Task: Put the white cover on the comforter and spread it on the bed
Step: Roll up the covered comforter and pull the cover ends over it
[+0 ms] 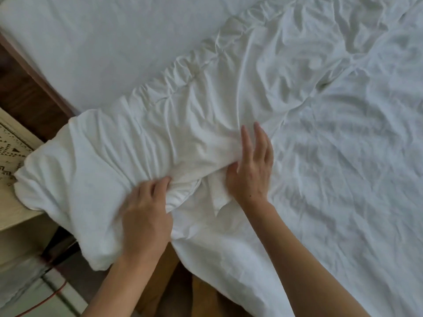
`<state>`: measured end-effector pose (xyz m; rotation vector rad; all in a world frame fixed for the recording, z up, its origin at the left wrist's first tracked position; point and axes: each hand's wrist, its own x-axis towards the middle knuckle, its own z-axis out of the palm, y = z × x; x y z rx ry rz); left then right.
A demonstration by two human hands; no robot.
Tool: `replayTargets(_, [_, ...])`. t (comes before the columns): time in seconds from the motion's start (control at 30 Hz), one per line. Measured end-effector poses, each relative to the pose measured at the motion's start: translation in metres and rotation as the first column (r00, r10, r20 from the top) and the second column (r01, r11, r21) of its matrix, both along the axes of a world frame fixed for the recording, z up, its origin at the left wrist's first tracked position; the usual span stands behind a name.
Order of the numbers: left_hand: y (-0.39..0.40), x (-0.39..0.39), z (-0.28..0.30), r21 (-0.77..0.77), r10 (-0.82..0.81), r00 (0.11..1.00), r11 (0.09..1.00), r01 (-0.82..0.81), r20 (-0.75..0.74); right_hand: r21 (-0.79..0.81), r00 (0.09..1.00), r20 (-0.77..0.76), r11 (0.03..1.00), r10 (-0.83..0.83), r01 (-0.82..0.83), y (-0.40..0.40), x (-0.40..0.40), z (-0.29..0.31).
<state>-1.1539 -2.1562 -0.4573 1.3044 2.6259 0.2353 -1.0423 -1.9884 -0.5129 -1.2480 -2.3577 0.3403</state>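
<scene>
The white cover (263, 92) lies wrinkled across the bed (103, 42), with the comforter (75, 179) bunched up at the left edge, hanging a bit over the side of the bed. The left hand (146, 211) has its fingers curled tight around a fold of the cover, right where the cover meets the thick end of the comforter. So the left grip is clenched on the cover. The right hand (251, 165) sits just beside it, to the right. Its fingers are straight and lie flat on the cloth, pressing it down, so that grip is loose and holds nothing. A small flap of cloth sticks out between the two hands. A wooden stand (13, 161) is next to the bed on the left.
</scene>
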Motion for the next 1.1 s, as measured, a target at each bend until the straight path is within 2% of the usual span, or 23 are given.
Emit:
replayTargets(0.07, [0.0, 0.005, 0.011, 0.064, -0.021, 0.999, 0.998, 0.019, 0.031, 0.031, 0.943, 0.08, 0.945, 0.322, -0.326, 0.002, 0.003, 0.001])
replayTargets(0.1, [-0.005, 0.01, 0.014, 0.078, -0.04, 0.999, 0.996, 0.038, 0.032, 0.021, 0.901, 0.106, 0.905, 0.42, -0.424, 0.005, 0.003, 0.001])
replayTargets(0.17, [-0.023, 0.023, 0.013, 0.126, -0.052, 0.998, 0.991, 0.049, 0.019, 0.016, 0.849, 0.143, 0.856, 0.509, -0.517, 0.014, 0.003, 0.003])
replayTargets(0.23, [-0.045, 0.034, 0.002, 0.226, -0.042, 0.999, 0.973, 0.047, -0.027, 0.043, 0.832, 0.15, 0.837, 0.534, -0.545, 0.023, 0.001, 0.003])
replayTargets(0.3, [-0.062, 0.044, -0.01, 0.286, -0.124, 0.987, 0.946, 0.149, -0.105, 0.07, 0.82, 0.132, 0.82, 0.557, -0.568, 0.028, -0.001, 0.005])
replayTargets(0.4, [-0.077, 0.048, -0.023, 0.173, -0.292, 0.941, 0.931, 0.321, -0.172, 0.095, 0.782, 0.144, 0.778, 0.607, -0.621, 0.028, -0.005, 0.005])
replayTargets(0.47, [-0.08, 0.037, -0.028, 0.058, -0.281, 0.941, 0.953, 0.297, -0.188, 0.075, 0.767, 0.17, 0.768, 0.619, -0.636, 0.029, -0.006, 0.005])
replayTargets(0.53, [-0.077, 0.025, -0.029, 0.02, -0.226, 0.949, 0.972, 0.236, -0.222, 0.059, 0.76, 0.2, 0.766, 0.619, -0.64, 0.031, -0.008, 0.005])
replayTargets(0.7, [-0.079, 0.005, -0.025, 0.11, -0.108, 0.954, 0.984, 0.143, -0.278, 0.023, 0.74, 0.254, 0.761, 0.623, -0.648, 0.037, -0.008, -0.002])
replayTargets(0.8, [-0.085, -0.01, -0.013, 0.114, -0.067, 0.97, 0.989, 0.096, -0.235, 0.05, 0.774, 0.221, 0.785, 0.594, -0.617, 0.042, -0.006, -0.001])
replayTargets(0.9, [-0.094, -0.013, 0.008, 0.075, -0.105, 0.975, 0.99, 0.122, -0.195, 0.122, 0.81, 0.173, 0.804, 0.56, -0.582, 0.047, -0.011, 0.01])
replayTargets(1.0, [-0.118, -0.005, 0.03, 0.1, -0.157, 0.968, 0.979, 0.179, -0.196, 0.185, 0.735, 0.136, 0.712, 0.664, -0.677, 0.04, -0.005, 0.018])
replayTargets(1.1, [-0.139, 0.017, 0.02, -0.028, -0.204, 0.963, 0.979, 0.202, -0.176, 0.072, 0.691, 0.155, 0.689, 0.706, -0.721, 0.02, 0.028, 0.007])
